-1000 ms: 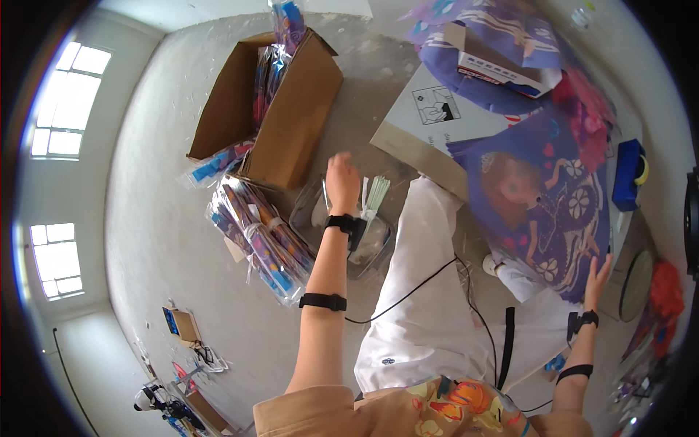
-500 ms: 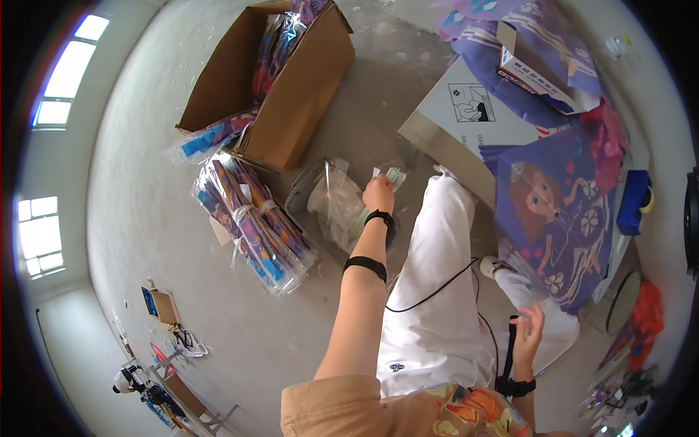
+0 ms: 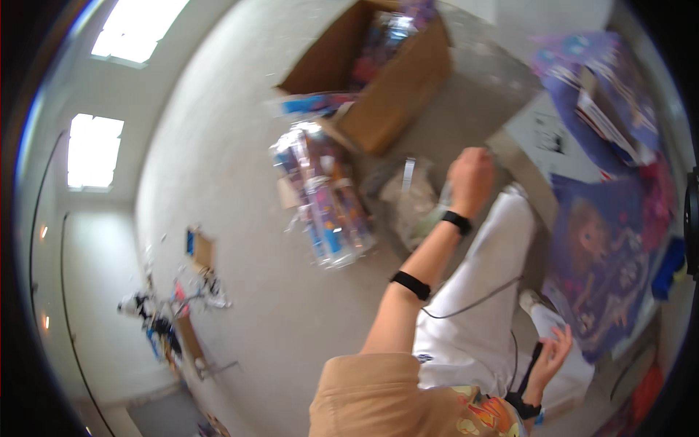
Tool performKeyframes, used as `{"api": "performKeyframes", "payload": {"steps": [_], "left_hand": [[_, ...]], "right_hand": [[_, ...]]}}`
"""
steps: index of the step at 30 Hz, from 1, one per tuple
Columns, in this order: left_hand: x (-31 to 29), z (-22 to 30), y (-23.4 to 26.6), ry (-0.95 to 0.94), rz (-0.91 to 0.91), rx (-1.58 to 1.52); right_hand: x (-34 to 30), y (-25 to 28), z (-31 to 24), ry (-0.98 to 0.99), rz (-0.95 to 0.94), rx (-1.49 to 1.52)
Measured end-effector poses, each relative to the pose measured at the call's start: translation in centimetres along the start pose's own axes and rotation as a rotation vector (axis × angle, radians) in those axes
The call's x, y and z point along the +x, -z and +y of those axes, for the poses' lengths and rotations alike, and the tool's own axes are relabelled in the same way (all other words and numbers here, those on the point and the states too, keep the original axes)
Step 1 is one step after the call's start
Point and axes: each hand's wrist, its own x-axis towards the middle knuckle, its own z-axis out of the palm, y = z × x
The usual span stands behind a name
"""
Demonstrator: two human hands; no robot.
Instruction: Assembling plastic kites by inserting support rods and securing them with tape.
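My left hand (image 3: 472,178) is closed, fingers curled down; blur and the hand's own back hide what may be in it. Just left of it lies a crumpled clear plastic bag (image 3: 411,207) with pale contents, seemingly in a dark-rimmed container on the floor. My right hand (image 3: 552,355) hovers by my lower leg with its fingers apart. A black strap (image 3: 535,364) runs along that hand from the wrist. Purple printed plastic sheeting (image 3: 597,269) lies beyond my right hand.
Farther off stands an open cardboard box (image 3: 400,87) holding shiny packets. Wrapped bundles of colourful sticks (image 3: 328,204) lie beside it. A white printed carton (image 3: 535,135) sits at the right under more sheeting. A dark cord (image 3: 473,309) crosses my white trousers.
The whole view has swung, so things sit farther right and the picture is blurred. My left hand has lifted and moved away from the bag; the pale green strips beside it no longer show.
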Motion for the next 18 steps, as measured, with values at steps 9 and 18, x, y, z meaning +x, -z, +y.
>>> {"api": "performKeyframes", "payload": {"steps": [9, 18], "left_hand": [[11.2, 25.5, 17.4, -0.170, 0.070, -1.157], [4.6, 28.1, 3.7, 0.320, -0.672, -1.396]], "right_hand": [[6.7, -0.4, -7.6, 0.640, 0.310, -0.269], [1.6, 4.9, -8.4, 0.040, 0.121, 0.419]]}}
